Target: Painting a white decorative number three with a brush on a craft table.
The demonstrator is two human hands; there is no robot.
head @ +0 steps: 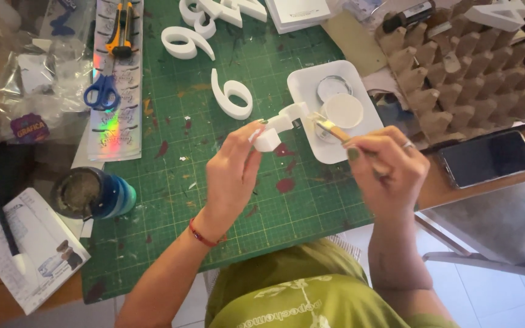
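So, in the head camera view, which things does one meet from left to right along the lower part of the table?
Printed booklet → dark cup with blue base → left hand holding a white foam piece → right hand holding a brush → dark phone.

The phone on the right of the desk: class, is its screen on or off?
Off. The phone lies flat, face up, beside the green cutting mat, and its screen is uniformly dark, showing only a faint reflection.

A green cutting mat (262, 200) covers the wooden table (445, 188). On the mat lie white foam numerals (231, 92), a white tray (311, 85) and a holographic sticker sheet (113, 130). A dark phone (487, 159) lies on the bare wood.
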